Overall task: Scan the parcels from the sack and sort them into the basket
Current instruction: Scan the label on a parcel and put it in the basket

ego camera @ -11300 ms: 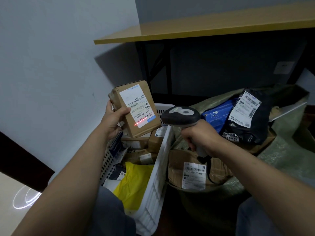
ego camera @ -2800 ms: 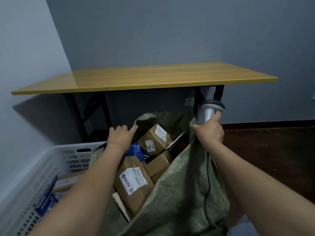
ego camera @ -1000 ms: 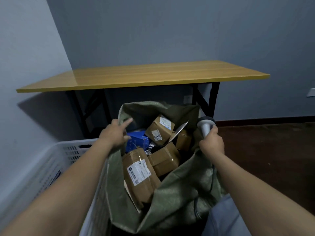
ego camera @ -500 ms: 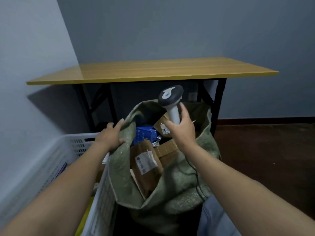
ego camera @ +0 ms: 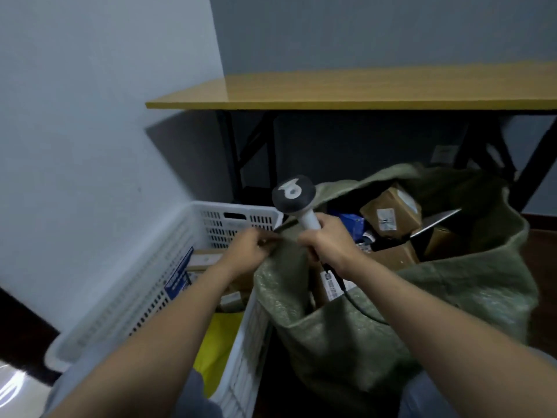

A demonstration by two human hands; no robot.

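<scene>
- Head view, sack (ego camera: 391, 315): green woven bag standing open from the centre out toward 4 o'clock. It looks soft, limp and light in itself, and the mouth would likely sag shut unless held. The rim is the best place to grip it.
- Head view, brown carton (ego camera: 390, 211): sits inside the sack mouth at 2 o'clock, with a blue box (ego camera: 351, 221) at its 9 o'clock. A labelled parcel (ego camera: 331, 285) lies lower, under the right wrist. The cardboard looks stiff and fairly light, the taped faces a little slick. Take one across two opposite faces, leaving the label uncovered.
- Head view, basket (ego camera: 193, 217): white perforated crate at 8 o'clock, touching the sack's side. It holds flat cartons and a yellow bag (ego camera: 217, 342).
- Head view, left hand (ego camera: 250, 251): fingers curled, pinching the sack rim at its 10 o'clock edge, over the basket. The forearm enters from 7 o'clock.
- Head view, right hand (ego camera: 328, 242): wrapped round the white handle of the scanner (ego camera: 294, 196), whose head stands upright toward 12 o'clock. The cable (ego camera: 352, 300) trails toward 5 o'clock. No parcel is held.
</scene>
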